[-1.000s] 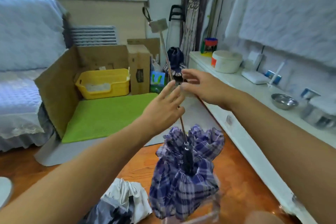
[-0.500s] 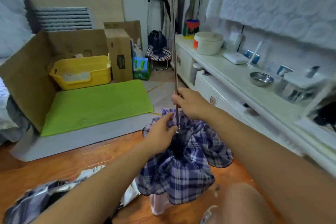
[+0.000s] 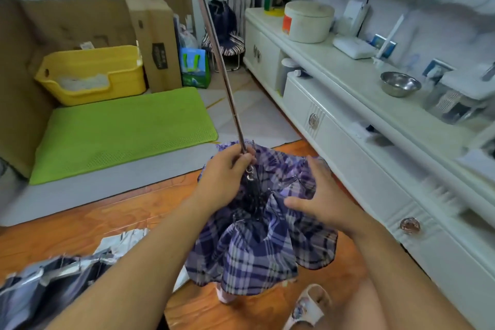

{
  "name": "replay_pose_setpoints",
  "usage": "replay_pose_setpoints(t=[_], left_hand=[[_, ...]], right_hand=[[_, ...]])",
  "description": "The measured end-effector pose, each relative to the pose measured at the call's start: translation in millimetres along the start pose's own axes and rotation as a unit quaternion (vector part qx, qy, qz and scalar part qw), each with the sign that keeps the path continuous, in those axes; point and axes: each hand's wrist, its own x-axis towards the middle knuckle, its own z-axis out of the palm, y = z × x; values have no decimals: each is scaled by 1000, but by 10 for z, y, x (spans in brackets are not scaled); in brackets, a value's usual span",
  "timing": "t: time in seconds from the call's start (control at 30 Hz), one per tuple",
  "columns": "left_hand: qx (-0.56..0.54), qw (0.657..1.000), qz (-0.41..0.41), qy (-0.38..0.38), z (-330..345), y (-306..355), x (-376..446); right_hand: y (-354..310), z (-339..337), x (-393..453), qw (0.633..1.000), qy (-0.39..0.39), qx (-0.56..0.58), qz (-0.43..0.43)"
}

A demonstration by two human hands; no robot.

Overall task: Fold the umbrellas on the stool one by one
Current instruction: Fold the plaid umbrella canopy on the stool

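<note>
Your left hand (image 3: pixel 227 171) had its grip closed around the metal shaft (image 3: pixel 214 43) of the purple checked umbrella (image 3: pixel 257 238), just where the shaft met the gathered cloth. Your right hand (image 3: pixel 321 195) lay on the cloth beside it with the fingers almost straight, so this grip was open and only pressed the fabric. The umbrella stood in front of you, low between your arms, with its cloth hanging down and the shaft rising away from you, up past the top of the picture. Its lower end was hidden by the cloth, so I could not tell if it rested on the stool or on the floor.

I judged that this umbrella was light, but awkward because of two different natures. The cloth was soft and loose; it would slip and bunch under a flat palm, so you had to gather it in folds around the ribs, not push it. The shaft was stiff, smooth and long, and probably slid into itself; it looked slippery, so a firm closed grip near the runner was the right place. The thin ribs under the fabric seemed the fragile part, and they could bend or pinch a finger.

A second umbrella (image 3: pixel 48 284), dark and pale, lay at the lower left, not yet folded.
</note>
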Motion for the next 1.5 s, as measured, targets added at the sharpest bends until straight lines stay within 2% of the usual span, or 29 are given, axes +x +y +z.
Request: replay_pose_setpoints(t=[0.07,0.1,0.17,0.27,0.47,0.53,0.6,0.63,0.67,0.77,0.83,0.87,1.0,1.1,1.2,1.3,1.5], left_hand=[[7,1000,8,-7,-2,31,0],[10,1000,8,-8,-11,44,-13],[17,1000,13,-3,-22,64,-47],[27,999,30,-10,-18,159,-133],[18,996,5,-85,-84,144,-223],[23,999,-11,-42,-211,130,-246],[101,993,-41,40,-385,102,-260],[153,985,-58,57,-485,49,-262],[187,978,-78,41,-574,-25,-265],[164,966,-145,-136,-636,-178,-359],[247,940,-99,-211,-522,-275,-385],[277,934,-73,-215,-440,-342,-379],[281,948,-50,-143,-146,-464,-374],[318,945,-13,-79,7,-446,-413],[277,960,-3,-43,70,-438,-382],[205,978,-22,-38,82,-392,-332],[83,979,-125,-136,-41,-240,-287]], right_hand=[[-17,120,79,998,-48,-29,5],[-66,203,108,999,-48,-24,1],[-164,403,159,999,-19,-25,-30],[-272,625,242,991,20,-92,-99],[-307,607,413,993,8,-49,-111],[-277,569,417,994,17,-35,-103],[-245,538,425,996,22,-20,-80],[-228,523,433,997,25,-15,-71],[-213,508,443,997,29,-9,-65],[-186,486,460,998,33,-4,-58],[-191,487,466,998,30,-9,-58],[-197,494,472,998,28,-10,-55],[-230,534,480,998,33,-14,-50],[-267,545,456,998,28,-13,-51],[-324,577,406,996,15,-26,-84],[-384,655,352,992,-13,-34,-119],[-385,687,300,988,6,-43,-151]])
